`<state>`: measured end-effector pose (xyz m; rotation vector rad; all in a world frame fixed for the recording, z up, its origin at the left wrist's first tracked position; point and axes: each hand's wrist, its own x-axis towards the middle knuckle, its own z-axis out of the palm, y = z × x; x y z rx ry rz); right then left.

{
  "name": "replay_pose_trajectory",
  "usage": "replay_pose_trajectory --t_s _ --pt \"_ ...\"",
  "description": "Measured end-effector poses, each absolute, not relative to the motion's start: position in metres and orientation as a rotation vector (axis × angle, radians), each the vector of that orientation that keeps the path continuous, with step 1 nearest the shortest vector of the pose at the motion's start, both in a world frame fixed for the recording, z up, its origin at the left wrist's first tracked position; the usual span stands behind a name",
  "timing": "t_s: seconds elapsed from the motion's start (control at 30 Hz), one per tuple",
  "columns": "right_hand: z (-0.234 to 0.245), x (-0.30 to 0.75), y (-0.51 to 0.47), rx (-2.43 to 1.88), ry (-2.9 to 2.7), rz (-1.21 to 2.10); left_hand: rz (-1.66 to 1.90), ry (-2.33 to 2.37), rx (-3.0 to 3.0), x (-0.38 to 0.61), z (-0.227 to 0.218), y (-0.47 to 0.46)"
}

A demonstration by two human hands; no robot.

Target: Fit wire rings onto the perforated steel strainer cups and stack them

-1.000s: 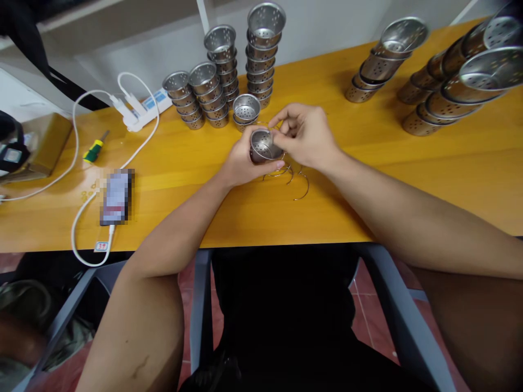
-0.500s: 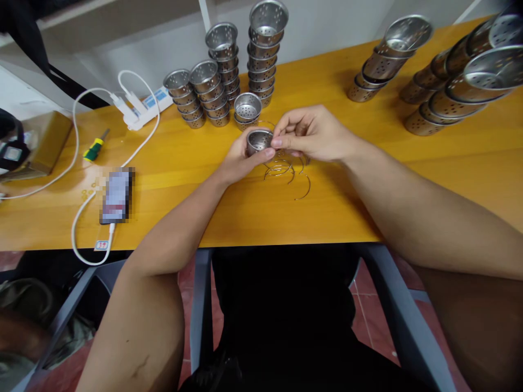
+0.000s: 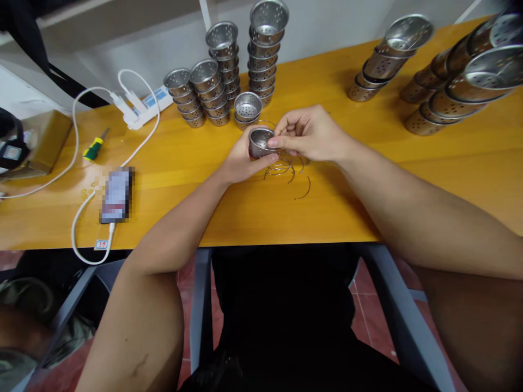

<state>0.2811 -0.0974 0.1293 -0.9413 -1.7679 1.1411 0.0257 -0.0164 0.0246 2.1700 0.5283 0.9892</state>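
Note:
My left hand (image 3: 239, 160) is wrapped round a small perforated metal cup (image 3: 258, 144), held a little above the table with its mouth up and its thumb along the near side. At the cup's right rim, my right hand (image 3: 314, 133) is closed in a pinch, thumb and fingertips over the edge. Whatever lies between those fingertips is too small to make out. Under and beside the hands, several thin bent wire rings (image 3: 279, 169) lie on the wooden table (image 3: 245, 218), partly hidden by the fingers.
Just behind the hands stands a short stack of cups (image 3: 248, 110). Taller stacks (image 3: 262, 68) rise by the wall, with more stacks (image 3: 437, 106) at right. A phone (image 3: 116, 195) on a white cable, a screwdriver (image 3: 95, 148) and a power strip (image 3: 149, 109) lie at left.
The cup has shifted slightly to the right in my left hand. My right thumb and fingertips have come a little further over its rim.

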Motion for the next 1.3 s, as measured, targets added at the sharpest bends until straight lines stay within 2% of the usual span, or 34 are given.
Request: replay_pose_trajectory --t_s 0.27,0.43,0.6,0.9,1.2,1.3 --pt "0.134 0.278 -0.104 -0.960 -1.753 1.088 1.036 0.508 2.178 0.026 0.016 -0.012" --pt "0.124 0.281 -0.099 -1.019 -1.679 0.894 1.125 0.574 2.148 0.029 0.015 -0.010" --pt "0.114 0.283 -0.096 -1.040 -1.838 0.658 1.153 0.641 2.145 0.026 0.017 -0.008" --pt "0.103 0.274 -0.099 -0.999 -2.091 0.541 1.232 0.436 2.092 0.029 0.000 0.005" --pt "0.120 0.282 -0.104 -1.074 -2.148 0.406 1.064 0.485 2.314 0.032 0.010 -0.018" --pt "0.135 0.294 -0.104 -1.338 -2.155 0.181 1.011 0.567 2.279 0.029 0.015 -0.022"
